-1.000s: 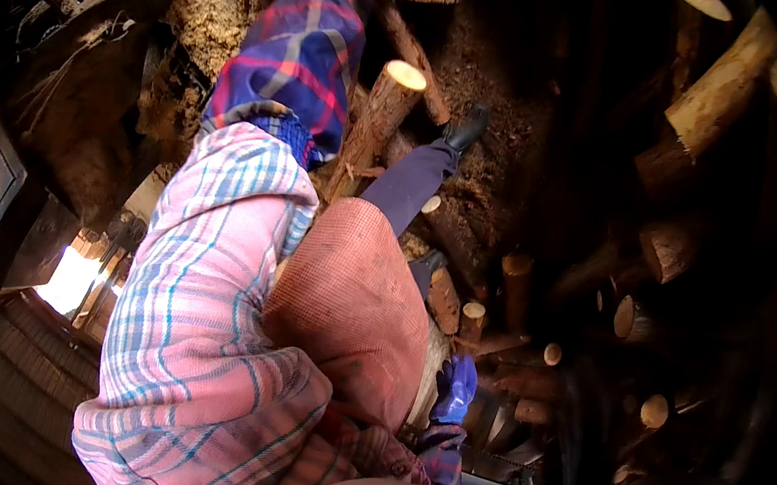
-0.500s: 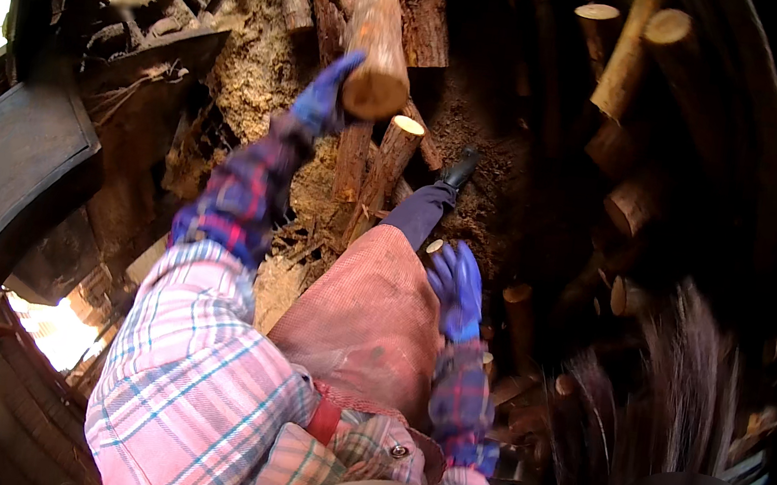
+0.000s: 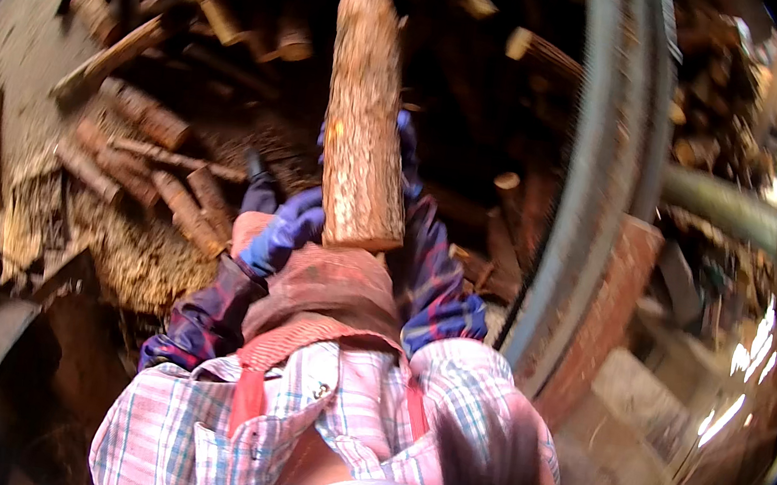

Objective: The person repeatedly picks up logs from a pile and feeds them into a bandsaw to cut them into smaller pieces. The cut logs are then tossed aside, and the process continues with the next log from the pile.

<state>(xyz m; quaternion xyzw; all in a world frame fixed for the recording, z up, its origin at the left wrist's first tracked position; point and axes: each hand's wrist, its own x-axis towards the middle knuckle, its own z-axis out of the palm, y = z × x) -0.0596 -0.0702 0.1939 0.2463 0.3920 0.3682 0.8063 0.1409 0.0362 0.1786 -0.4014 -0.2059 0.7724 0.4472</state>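
OK, head view: log (image 3: pixel 365 114) held upright in front of person, centre frame, cut end near, bark end far. Left hand (image 3: pixel 285 230), blue glove, wrapped on log's near left edge, fingers closed on it. Right hand (image 3: pixel 407 153), blue glove, mostly hidden behind log's right side w/ fingers curled round it; looks clamped on log too. Plaid sleeves, reddish apron (image 3: pixel 323 302) below log's end. Left of log: cut sticks (image 3: pixel 163 186) lying on sawdust (image 3: pixel 130 254), well apart from hands. Far: more stacked wood, dark, blurred. Right: big curved metal rim (image 3: pixel 593 200) running near-to-far, just beside right arm. Beyond rim too blurred to tell.
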